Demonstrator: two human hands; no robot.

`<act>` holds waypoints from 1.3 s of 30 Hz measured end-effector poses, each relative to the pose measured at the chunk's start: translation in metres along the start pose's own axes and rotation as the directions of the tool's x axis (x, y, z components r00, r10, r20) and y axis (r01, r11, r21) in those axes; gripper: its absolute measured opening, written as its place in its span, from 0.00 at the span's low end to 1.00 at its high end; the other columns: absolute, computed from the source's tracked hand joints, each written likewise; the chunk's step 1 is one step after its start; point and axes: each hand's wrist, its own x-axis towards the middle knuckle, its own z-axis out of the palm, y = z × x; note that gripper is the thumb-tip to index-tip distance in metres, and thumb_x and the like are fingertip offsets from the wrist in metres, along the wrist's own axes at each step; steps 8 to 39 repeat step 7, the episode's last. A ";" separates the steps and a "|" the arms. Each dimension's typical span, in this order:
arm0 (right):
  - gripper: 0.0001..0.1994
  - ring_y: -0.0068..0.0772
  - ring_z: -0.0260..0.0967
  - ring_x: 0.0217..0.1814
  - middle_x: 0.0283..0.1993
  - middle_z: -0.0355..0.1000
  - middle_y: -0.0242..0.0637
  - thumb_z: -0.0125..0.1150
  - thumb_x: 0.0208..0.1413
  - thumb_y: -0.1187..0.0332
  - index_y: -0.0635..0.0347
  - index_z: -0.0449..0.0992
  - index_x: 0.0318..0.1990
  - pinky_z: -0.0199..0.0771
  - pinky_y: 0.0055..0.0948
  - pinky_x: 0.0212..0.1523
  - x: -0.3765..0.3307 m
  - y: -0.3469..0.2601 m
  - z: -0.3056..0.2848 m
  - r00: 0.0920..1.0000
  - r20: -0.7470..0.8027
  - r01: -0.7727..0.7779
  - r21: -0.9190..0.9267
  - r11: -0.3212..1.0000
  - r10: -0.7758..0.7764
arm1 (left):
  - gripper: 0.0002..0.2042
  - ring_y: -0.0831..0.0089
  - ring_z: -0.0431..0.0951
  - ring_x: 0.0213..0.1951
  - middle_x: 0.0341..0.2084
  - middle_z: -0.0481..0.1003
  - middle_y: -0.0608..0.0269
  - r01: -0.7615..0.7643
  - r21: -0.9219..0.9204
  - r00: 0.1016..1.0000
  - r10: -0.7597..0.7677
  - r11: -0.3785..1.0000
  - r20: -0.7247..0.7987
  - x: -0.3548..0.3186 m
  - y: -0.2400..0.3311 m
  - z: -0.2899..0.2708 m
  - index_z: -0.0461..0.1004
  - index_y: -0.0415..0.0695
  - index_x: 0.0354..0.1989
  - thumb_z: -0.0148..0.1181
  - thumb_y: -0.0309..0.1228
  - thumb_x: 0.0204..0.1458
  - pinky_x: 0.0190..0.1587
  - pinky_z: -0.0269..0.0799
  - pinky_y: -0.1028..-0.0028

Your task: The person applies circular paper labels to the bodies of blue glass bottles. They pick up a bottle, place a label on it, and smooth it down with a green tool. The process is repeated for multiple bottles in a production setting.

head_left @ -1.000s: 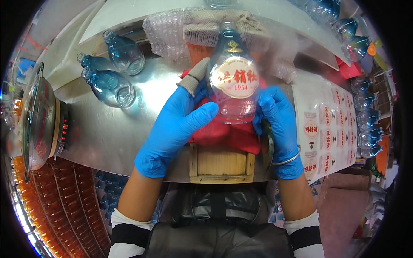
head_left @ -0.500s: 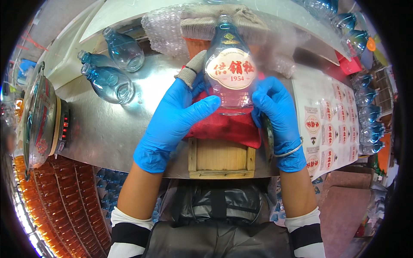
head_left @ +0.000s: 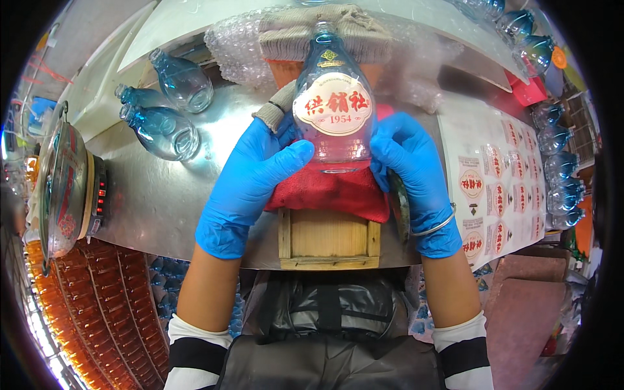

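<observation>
A clear glass bottle (head_left: 335,146) with a bluish neck and a cream label with red characters lies tilted on a red cloth (head_left: 331,192) over a wooden box (head_left: 330,237). Its neck points away from me, against a folded beige knit cloth (head_left: 364,32). My left hand (head_left: 250,179), in a blue glove with a knit finger cover, grips the bottle's lower left side; the thumb shows, the other fingers are partly hidden. On the lower right, my right hand (head_left: 411,172), also blue-gloved, holds the bottle's edge with bent fingers. A dark green curved object (head_left: 398,201) sits beside its palm.
Several bluish glass bottles (head_left: 172,133) stand at the left of the metal table (head_left: 153,208). A round metal pan (head_left: 65,182) is at far left. Printed label sheets (head_left: 494,182) lie at right, with more bottles (head_left: 562,169) beyond. Bubble wrap (head_left: 240,49) is at the back.
The bottle and both hands appear slightly further left, and the label is turned a little, tilting up to the right. Both hands keep their hold.
</observation>
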 end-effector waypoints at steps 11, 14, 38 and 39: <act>0.08 0.15 0.60 0.19 0.21 0.65 0.27 0.66 0.45 0.71 0.57 0.70 0.26 0.60 0.15 0.20 0.000 0.001 0.001 1.000 -0.016 -0.001 0.013 1.000 0.001 | 0.36 0.66 0.59 0.58 0.58 0.57 0.55 0.016 0.060 0.998 -0.012 0.998 -0.057 -0.003 0.004 0.008 0.49 0.37 0.63 0.59 0.26 0.45 0.61 0.54 0.69; 0.08 0.15 0.60 0.19 0.21 0.65 0.27 0.66 0.45 0.71 0.57 0.70 0.26 0.60 0.15 0.20 0.000 0.001 0.001 1.000 -0.016 -0.001 0.013 1.000 0.001 | 0.36 0.66 0.59 0.58 0.58 0.57 0.55 0.016 0.060 0.998 -0.012 0.998 -0.057 -0.003 0.004 0.008 0.49 0.37 0.63 0.59 0.26 0.45 0.61 0.54 0.69; 0.08 0.15 0.60 0.19 0.21 0.65 0.27 0.66 0.45 0.71 0.57 0.70 0.26 0.60 0.15 0.20 0.000 0.001 0.001 1.000 -0.016 -0.001 0.013 1.000 0.001 | 0.36 0.66 0.59 0.58 0.58 0.57 0.55 0.016 0.060 0.998 -0.012 0.998 -0.057 -0.003 0.004 0.008 0.49 0.37 0.63 0.59 0.26 0.45 0.61 0.54 0.69; 0.08 0.15 0.60 0.19 0.21 0.65 0.27 0.66 0.45 0.71 0.57 0.70 0.26 0.60 0.15 0.20 0.000 0.001 0.001 1.000 -0.016 -0.001 0.013 1.000 0.001 | 0.36 0.66 0.59 0.58 0.58 0.57 0.55 0.016 0.060 0.998 -0.012 0.998 -0.057 -0.003 0.004 0.008 0.49 0.37 0.63 0.59 0.26 0.45 0.61 0.54 0.69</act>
